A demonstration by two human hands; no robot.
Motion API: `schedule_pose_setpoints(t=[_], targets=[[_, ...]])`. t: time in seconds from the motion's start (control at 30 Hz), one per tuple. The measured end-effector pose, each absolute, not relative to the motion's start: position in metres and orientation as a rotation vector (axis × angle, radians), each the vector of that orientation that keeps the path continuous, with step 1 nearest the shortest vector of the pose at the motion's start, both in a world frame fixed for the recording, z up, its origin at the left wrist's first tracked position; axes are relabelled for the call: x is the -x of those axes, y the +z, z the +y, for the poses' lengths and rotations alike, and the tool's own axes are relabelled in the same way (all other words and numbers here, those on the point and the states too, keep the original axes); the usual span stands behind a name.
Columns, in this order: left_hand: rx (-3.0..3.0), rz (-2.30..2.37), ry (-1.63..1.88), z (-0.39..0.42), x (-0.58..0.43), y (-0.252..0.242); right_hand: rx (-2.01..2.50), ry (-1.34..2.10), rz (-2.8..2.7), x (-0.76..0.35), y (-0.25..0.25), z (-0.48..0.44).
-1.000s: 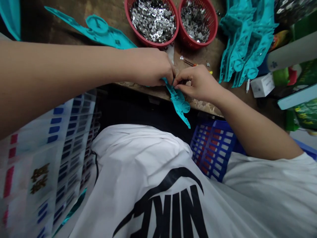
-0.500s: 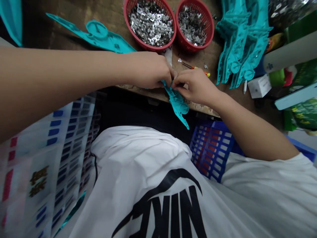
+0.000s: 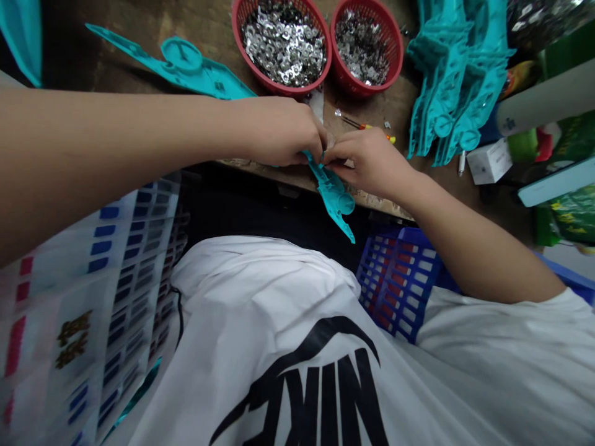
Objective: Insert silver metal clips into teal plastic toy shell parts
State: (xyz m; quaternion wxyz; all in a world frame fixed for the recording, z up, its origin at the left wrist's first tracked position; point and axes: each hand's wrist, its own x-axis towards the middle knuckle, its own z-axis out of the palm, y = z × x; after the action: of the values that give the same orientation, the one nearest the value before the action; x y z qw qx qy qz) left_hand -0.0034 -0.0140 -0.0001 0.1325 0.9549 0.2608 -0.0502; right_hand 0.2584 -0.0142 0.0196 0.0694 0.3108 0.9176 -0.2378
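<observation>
My left hand (image 3: 279, 131) and my right hand (image 3: 369, 164) meet at the edge of a wooden workbench (image 3: 390, 102). Their fingertips pinch the upper end of a turquoise plastic moulded piece (image 3: 332, 192), whose lower end hangs past the edge with a round disc on it. Another flat turquoise piece (image 3: 186, 67) lies on the bench beyond my left wrist. A red basket of silver metal pieces (image 3: 283, 46) sits just above my left hand. A second red basket (image 3: 367, 49) stands beside it, beyond my right hand.
Stacked turquoise plastic pieces (image 3: 458, 80) rise at the right of the bench. A small orange-handled tool (image 3: 365, 126) and a white box (image 3: 489, 161) lie nearby. A blue plastic crate (image 3: 400, 282) stands below the bench edge, and a printed plastic sheet (image 3: 97, 310) lies at the lower left.
My head view has shifted slightly, moving the baskets up in the picture. Both hands stay pinched on the turquoise piece, with small finger shifts.
</observation>
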Motion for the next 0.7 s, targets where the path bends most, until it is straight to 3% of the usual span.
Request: schedule_pose_setpoints(t=[0.3, 0.7], targets=[[-2.678, 0.719, -0.039, -0.01, 0.011, -0.009, -0.988, -0.701, 2.755, -0.257, 0.027, -0.017], [-2.78, 0.792, -0.217, -0.016, 0.0, 0.006, -0.953, -0.717, 2.76, -0.256, 0.024, -0.016]])
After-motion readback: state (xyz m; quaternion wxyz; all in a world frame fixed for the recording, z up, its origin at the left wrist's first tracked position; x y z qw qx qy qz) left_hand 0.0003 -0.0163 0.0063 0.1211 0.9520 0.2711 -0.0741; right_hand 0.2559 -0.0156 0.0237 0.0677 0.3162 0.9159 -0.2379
